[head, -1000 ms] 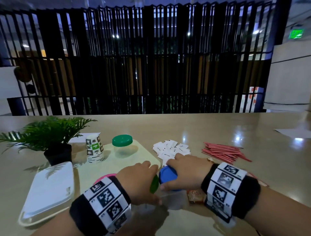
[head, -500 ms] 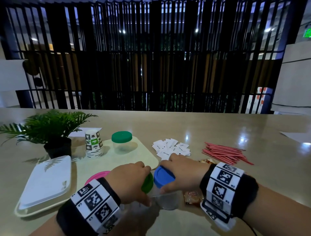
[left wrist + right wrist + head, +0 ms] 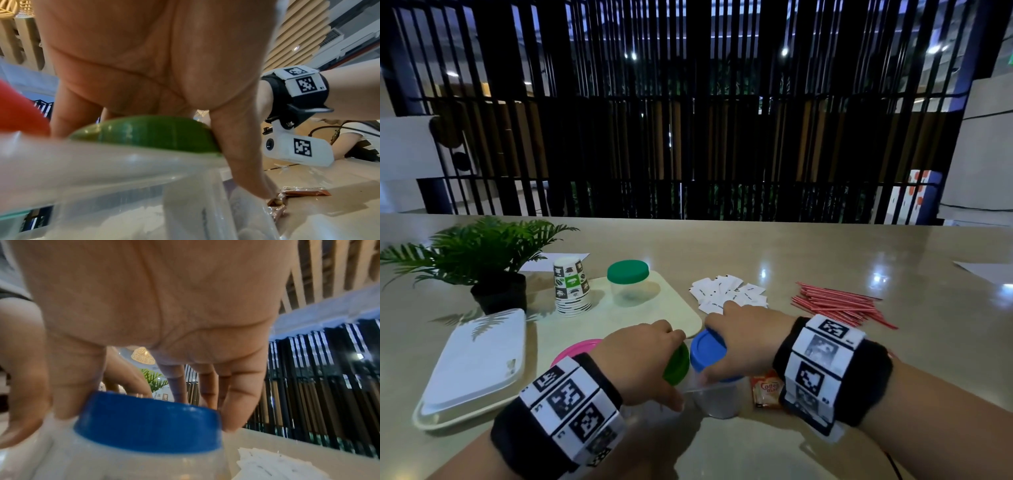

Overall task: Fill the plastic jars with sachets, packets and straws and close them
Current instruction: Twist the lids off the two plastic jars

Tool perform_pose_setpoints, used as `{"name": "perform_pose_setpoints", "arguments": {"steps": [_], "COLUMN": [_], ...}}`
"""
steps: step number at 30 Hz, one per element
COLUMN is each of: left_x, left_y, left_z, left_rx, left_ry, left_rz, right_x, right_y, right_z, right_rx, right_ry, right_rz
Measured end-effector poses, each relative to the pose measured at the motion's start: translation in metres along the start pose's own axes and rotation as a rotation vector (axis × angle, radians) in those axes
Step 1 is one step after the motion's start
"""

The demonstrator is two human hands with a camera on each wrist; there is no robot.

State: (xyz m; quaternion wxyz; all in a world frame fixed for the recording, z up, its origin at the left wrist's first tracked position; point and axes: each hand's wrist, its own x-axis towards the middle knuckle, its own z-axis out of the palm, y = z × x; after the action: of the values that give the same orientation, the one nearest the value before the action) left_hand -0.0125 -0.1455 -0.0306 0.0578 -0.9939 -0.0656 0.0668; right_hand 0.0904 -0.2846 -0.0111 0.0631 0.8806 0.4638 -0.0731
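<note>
The fingers (image 3: 236, 395) of the right hand (image 3: 743, 346) curl down around the blue lid (image 3: 707, 349) of a clear plastic jar (image 3: 717, 397), clasping the rim from above; the jar stands on the counter (image 3: 825, 246) at the near centre. Just left of it, the left hand (image 3: 640, 359) grasps a bright green lid (image 3: 676, 365) on a second clear jar (image 3: 123, 186), thumb (image 3: 242, 162) reaching down the side; that lid looks tilted, and both lids sit almost touching. A pink lid (image 3: 575, 349) peeks out to the left behind the left wrist.

A brown creamer packet (image 3: 767, 389) lies flat just right of the blue-lidded jar. Farther off, white sachets (image 3: 729, 294) lie scattered, and to their right a heap of red straws (image 3: 839, 303). On the pale mat (image 3: 654, 308) stands another jar with a dark green lid (image 3: 627, 272), beside a stack of paper cups (image 3: 571, 286). At far left stands a potted plant (image 3: 486, 263), with a white tray (image 3: 472, 366) nearer.
</note>
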Motion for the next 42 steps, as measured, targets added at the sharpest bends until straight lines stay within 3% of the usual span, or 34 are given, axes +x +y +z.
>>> {"name": "perform_pose_setpoints", "arguments": {"steps": [5, 11, 17, 22, 28, 34, 42], "left_x": [-0.001, 0.0, -0.002, -0.002, -0.002, -0.001, -0.002], "left_y": [0.0, -0.001, -0.001, -0.001, 0.001, 0.0, 0.001], "left_z": [0.0, 0.003, 0.002, 0.002, 0.0, 0.0, 0.0], "left_rx": [-0.018, -0.003, -0.008, 0.02, 0.013, 0.022, 0.016], "left_ry": [0.014, 0.027, 0.025, 0.021, 0.005, 0.012, 0.026], "left_rz": [0.007, 0.018, 0.015, 0.013, 0.01, 0.014, 0.018], "right_x": [-0.003, 0.004, -0.003, 0.004, 0.002, 0.005, -0.003], "right_y": [0.009, 0.004, 0.009, 0.003, 0.006, 0.0, 0.011], "right_z": [-0.008, -0.001, -0.013, -0.002, -0.011, -0.001, -0.004], "right_rx": [0.161, 0.04, 0.228, 0.05, 0.195, 0.006, 0.261], "right_ry": [-0.096, -0.057, -0.107, -0.045, -0.103, -0.013, 0.026], "right_rz": [-0.142, 0.028, -0.144, 0.005, -0.102, 0.027, -0.056]}}
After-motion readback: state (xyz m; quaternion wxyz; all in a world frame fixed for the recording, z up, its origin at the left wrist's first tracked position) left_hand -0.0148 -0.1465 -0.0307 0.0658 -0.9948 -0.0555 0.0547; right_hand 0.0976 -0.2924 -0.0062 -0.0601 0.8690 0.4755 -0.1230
